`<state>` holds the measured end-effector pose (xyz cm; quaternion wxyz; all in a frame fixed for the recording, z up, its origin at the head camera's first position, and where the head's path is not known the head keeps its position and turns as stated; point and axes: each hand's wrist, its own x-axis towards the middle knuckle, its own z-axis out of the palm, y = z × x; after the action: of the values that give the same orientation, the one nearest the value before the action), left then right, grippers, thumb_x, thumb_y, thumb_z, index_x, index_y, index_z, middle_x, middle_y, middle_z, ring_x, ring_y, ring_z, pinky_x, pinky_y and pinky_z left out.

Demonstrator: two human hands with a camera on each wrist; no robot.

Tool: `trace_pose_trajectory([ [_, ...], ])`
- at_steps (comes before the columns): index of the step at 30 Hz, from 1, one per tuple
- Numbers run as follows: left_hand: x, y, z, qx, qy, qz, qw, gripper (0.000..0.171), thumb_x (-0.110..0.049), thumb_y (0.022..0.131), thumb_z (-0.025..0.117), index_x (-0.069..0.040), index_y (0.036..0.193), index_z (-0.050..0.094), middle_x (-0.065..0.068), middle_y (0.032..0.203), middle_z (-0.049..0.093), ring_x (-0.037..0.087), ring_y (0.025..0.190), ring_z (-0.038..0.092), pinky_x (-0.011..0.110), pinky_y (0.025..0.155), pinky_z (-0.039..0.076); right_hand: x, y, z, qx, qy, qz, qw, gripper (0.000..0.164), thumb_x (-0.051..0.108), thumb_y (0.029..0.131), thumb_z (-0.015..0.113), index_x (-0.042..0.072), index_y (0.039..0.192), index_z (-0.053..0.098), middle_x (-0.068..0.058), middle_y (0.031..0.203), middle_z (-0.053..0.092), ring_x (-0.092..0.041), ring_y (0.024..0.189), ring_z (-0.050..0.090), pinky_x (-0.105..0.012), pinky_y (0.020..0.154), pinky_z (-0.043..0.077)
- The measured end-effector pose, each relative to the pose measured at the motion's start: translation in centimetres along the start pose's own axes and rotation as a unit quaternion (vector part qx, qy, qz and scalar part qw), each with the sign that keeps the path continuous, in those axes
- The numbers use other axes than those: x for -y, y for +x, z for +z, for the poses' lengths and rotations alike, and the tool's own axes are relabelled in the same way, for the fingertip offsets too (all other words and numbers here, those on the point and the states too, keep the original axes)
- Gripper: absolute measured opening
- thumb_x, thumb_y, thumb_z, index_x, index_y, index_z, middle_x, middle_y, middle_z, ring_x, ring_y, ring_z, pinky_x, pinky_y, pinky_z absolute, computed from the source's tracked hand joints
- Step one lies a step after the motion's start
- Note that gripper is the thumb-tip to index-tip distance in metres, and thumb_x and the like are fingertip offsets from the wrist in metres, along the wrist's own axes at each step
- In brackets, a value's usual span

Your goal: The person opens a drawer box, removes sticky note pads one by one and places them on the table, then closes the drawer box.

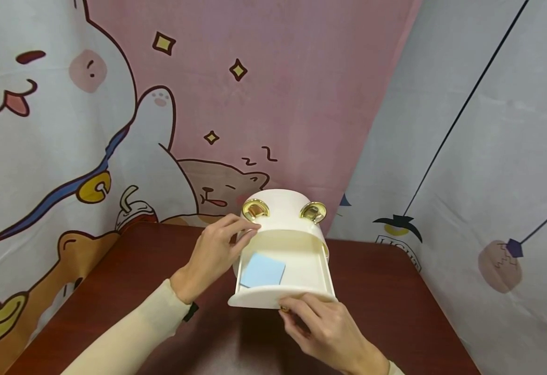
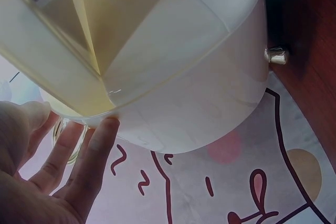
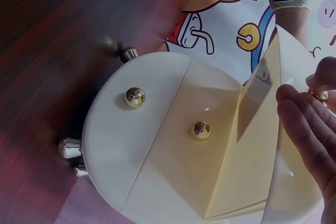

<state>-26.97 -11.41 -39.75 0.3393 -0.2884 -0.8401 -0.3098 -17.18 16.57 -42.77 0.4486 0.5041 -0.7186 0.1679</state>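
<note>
A white rounded drawer box point(image 1: 282, 200) with two gold ear-like ornaments stands on the table. Its top drawer point(image 1: 306, 268) is pulled out toward me, and a light blue square of paper point(image 1: 265, 271) lies at the left inside it. My right hand point(image 1: 325, 323) pinches the small gold knob point(image 3: 318, 97) on the drawer front. My left hand point(image 1: 214, 255) touches the box's upper left rim beside the left gold ornament point(image 1: 256, 209), its fingertips against the edge in the left wrist view.
Below the pulled drawer, the right wrist view has two closed drawer fronts with gold knobs point(image 3: 135, 98). Short metallic feet point(image 3: 71, 148) hold the box up on the dark red-brown table point(image 1: 376, 291). A cartoon-printed cloth point(image 1: 301, 104) hangs close behind.
</note>
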Motion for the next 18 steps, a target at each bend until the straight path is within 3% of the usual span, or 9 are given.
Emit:
trace_pose_trajectory([
  [12, -0.08, -0.02, -0.06, 0.003, 0.003, -0.001, 1.0000, 0.016, -0.018, 0.106, 0.088, -0.018, 0.122, 0.091, 0.001, 0.109, 0.083, 0.017, 0.074, 0.063, 0.023, 0.063, 0.049, 0.01, -0.44, -0.21, 0.009, 0.011, 0.006, 1.000, 0.021, 0.021, 0.115, 0.068, 0.009, 0.115, 0.085, 0.007, 0.090, 0.074, -0.001, 0.073, 0.070, -0.016, 0.067, 0.061],
  [18, 0.04, -0.07, 0.00, 0.004, 0.001, 0.001, 1.0000, 0.017, -0.018, 0.107, 0.088, -0.018, 0.124, 0.091, 0.000, 0.106, 0.083, 0.019, 0.074, 0.063, 0.023, 0.063, 0.048, -0.12, -0.36, -0.57, 0.013, 0.015, 0.002, 1.000, 0.023, 0.022, 0.115, 0.067, 0.010, 0.119, 0.086, 0.006, 0.094, 0.077, -0.004, 0.077, 0.076, -0.019, 0.069, 0.064],
])
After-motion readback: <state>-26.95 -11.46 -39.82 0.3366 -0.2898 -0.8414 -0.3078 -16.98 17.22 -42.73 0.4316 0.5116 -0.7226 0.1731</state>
